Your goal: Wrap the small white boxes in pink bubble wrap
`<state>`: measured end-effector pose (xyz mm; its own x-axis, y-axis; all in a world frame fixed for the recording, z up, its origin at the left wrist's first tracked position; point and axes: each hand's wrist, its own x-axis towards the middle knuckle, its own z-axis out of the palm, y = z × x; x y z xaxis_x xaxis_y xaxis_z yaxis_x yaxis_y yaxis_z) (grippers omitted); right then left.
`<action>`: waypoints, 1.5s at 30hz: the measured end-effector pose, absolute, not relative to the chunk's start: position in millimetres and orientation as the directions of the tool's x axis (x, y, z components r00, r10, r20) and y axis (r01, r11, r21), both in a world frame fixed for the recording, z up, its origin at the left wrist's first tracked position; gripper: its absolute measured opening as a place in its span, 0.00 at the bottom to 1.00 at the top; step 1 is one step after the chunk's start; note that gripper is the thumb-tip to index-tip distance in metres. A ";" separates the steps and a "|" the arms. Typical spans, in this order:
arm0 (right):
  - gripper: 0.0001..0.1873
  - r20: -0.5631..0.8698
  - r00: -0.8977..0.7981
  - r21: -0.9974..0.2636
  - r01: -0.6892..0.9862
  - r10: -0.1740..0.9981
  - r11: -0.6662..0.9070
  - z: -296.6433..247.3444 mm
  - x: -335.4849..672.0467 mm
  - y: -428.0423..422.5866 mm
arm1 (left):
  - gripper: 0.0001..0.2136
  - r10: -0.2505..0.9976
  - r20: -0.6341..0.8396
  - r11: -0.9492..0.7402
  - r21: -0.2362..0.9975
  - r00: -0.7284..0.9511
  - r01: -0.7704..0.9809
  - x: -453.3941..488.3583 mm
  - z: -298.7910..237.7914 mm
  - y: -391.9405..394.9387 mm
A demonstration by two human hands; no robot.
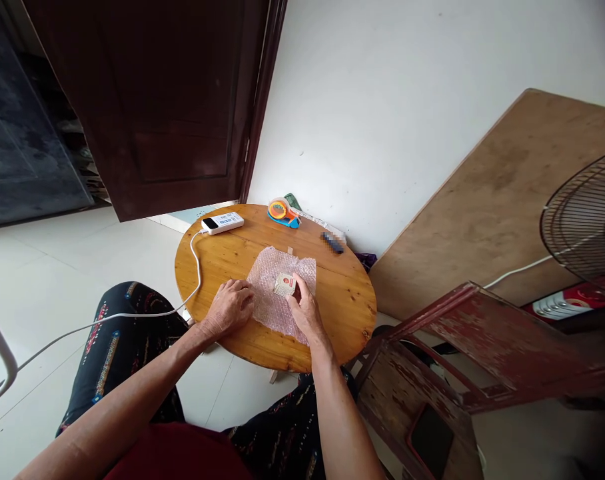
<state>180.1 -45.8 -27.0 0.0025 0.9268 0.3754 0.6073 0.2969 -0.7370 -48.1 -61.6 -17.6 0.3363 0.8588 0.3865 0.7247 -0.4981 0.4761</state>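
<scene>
A sheet of pink bubble wrap lies spread on a small round wooden table. My left hand rests on the sheet's left edge with its fingers curled down onto it. My right hand pinches a small flat packet, pale with a red mark, and holds it on the middle of the bubble wrap.
A white power bank with a white cable lies at the table's far left. An orange and blue tape dispenser and a dark small object sit at the far edge. A worn red wooden chair stands right, a fan beyond.
</scene>
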 end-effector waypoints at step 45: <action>0.34 0.347 0.059 -0.764 0.596 0.936 0.245 -26.5 178.8 -44.4 | 0.11 0.872 0.416 -0.464 0.531 0.259 0.709 -49.9 -26.1 -54.2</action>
<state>178.8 -44.4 -26.5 0.0594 0.9361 0.3468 0.5962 0.2454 -0.7644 -49.9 -54.2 -26.1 0.2591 0.8717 0.4159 0.7091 -0.4640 0.5309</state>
